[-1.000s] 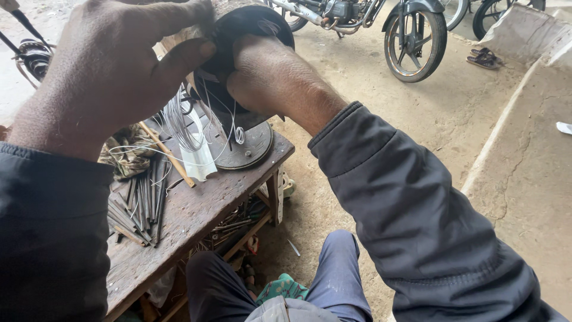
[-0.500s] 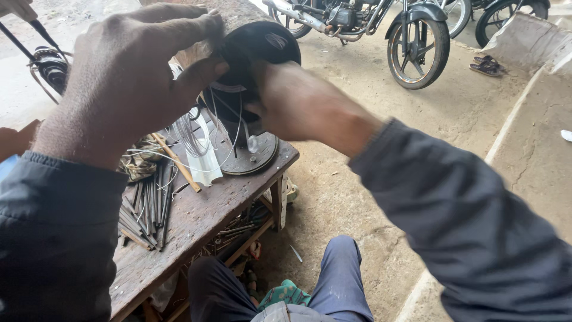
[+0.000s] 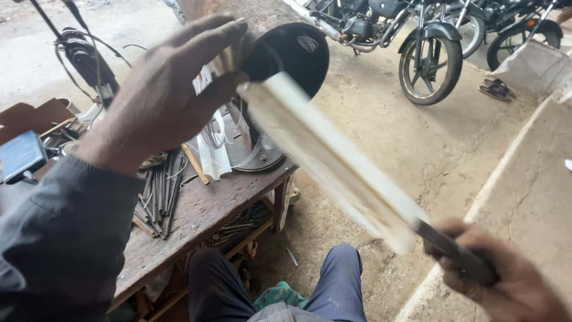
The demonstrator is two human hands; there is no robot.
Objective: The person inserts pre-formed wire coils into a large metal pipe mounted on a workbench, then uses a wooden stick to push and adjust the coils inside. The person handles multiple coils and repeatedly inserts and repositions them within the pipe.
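The round black part (image 3: 292, 53) was held up above the bench (image 3: 196, 214), its dark open face turned toward the camera, with the left hand (image 3: 161, 101) closed on its near edge, thumb and fingers spread over the top. Half a second before, both hands had been together at this part; the right hand (image 3: 494, 280) had since drawn away to the lower right of the view and was now well apart from it. That hand was clenched on the dark handle of a long pale tool (image 3: 333, 167), which showed as a motion-blurred streak slanting from the part down to the fist; whether its far tip touched the part could not be told. The blur suggested a quick stroke, so the work on the part appeared to be in mid-motion rather than finished.

Below the part, a grey metal disc (image 3: 262, 155) with thin wires on it stood on the bench, beside a bundle of dark metal rods (image 3: 158, 197) and a white strip of paper (image 3: 211, 152). The person's knees in blue trousers (image 3: 339, 286) showed under the bench edge. Parked motorcycles (image 3: 417, 42) stood on the bare ground beyond.
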